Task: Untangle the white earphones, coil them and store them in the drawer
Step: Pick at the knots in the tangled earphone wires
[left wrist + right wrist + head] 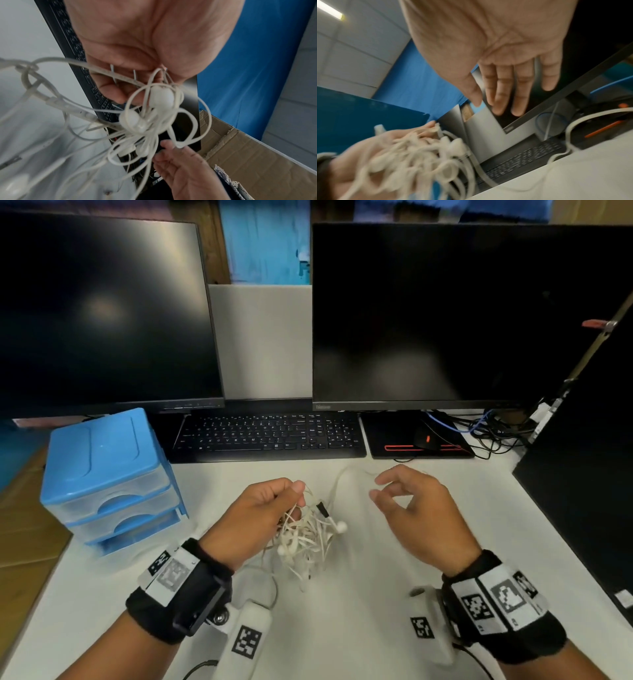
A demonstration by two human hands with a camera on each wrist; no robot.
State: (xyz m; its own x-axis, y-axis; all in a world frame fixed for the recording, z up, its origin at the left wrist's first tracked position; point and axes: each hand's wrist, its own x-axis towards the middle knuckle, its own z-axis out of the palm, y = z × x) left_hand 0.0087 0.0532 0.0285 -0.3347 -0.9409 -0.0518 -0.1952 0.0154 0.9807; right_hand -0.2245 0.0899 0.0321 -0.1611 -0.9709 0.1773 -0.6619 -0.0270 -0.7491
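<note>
The white earphones (pixel 305 539) are a tangled clump of cable and buds above the white desk (pixel 359 594). My left hand (pixel 294 498) grips the top of the clump, fingers curled round several strands. The left wrist view shows the left hand (pixel 145 79) with the earphones (pixel 150 121) hanging below it. One strand loops up from the clump toward my right hand (pixel 376 487), which hovers just right of it. In the right wrist view the right hand (pixel 498 106) has straight fingers holding nothing, beside the earphones (pixel 423 155). The blue drawer unit (pixel 106 474) stands at the left, drawers closed.
Two dark monitors (pixel 428 313) stand at the back, with a black keyboard (pixel 267 433) and a mouse on its pad (pixel 424 438) before them. Loose cables (pixel 486 426) lie at the back right. A black panel (pixel 582 491) borders the desk's right side.
</note>
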